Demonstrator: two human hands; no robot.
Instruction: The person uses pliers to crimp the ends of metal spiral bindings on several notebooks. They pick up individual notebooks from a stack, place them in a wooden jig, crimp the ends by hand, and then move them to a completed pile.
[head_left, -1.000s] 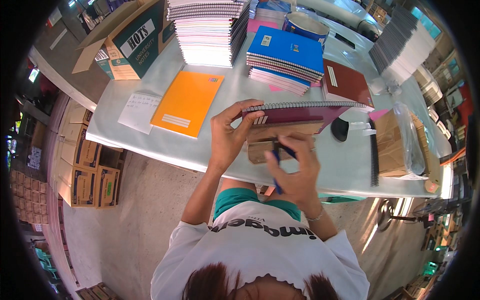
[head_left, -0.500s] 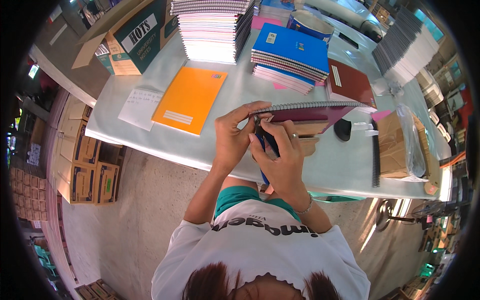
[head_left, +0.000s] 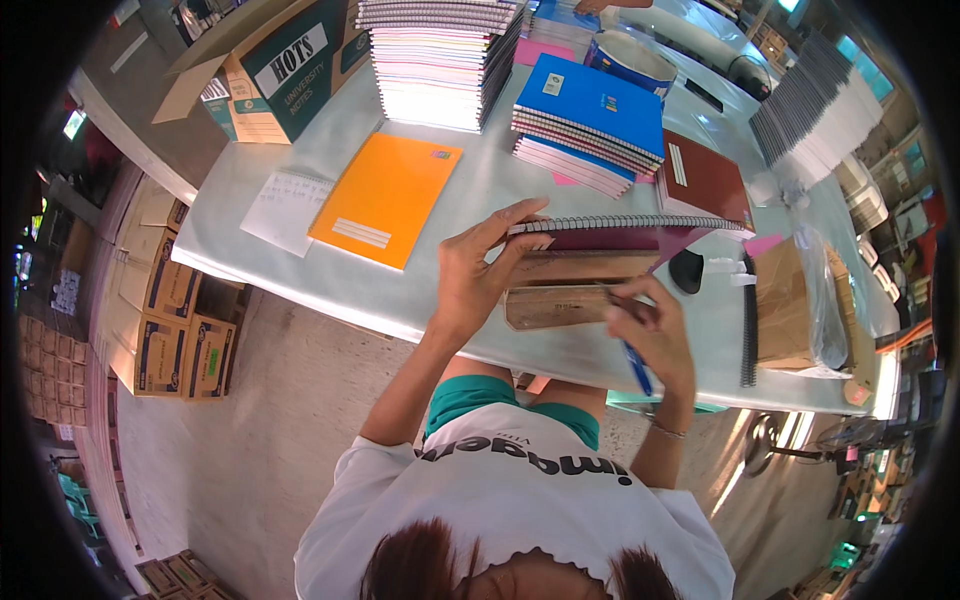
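Observation:
My left hand (head_left: pixel 472 268) grips a maroon spiral notebook (head_left: pixel 600 238) at the left end of its coil, thumb in front and fingers behind. The notebook stands tilted, its wire coil along the top edge, against a wooden block (head_left: pixel 560 308) on the table. To the right of that block, my right hand (head_left: pixel 655 330) is closed around blue-handled pliers (head_left: pixel 637 368), whose handles point down toward me. The tool's jaws are small and partly hidden by my fingers, apart from the coil.
An orange notebook (head_left: pixel 390 200) and a handwritten sheet (head_left: pixel 285 212) lie left. Behind are a tall notebook stack (head_left: pixel 430 80), blue notebooks (head_left: pixel 590 105) and a brown-red notebook (head_left: pixel 705 180). Right are a black coil (head_left: pixel 749 320) and cardboard (head_left: pixel 785 310). Another person's hand (head_left: pixel 592 5) shows at the far edge.
My right hand has moved right with the pliers, away from the coil's left end, uncovering the wooden block. The left hand still holds the notebook. Another person's hand has appeared at the top.

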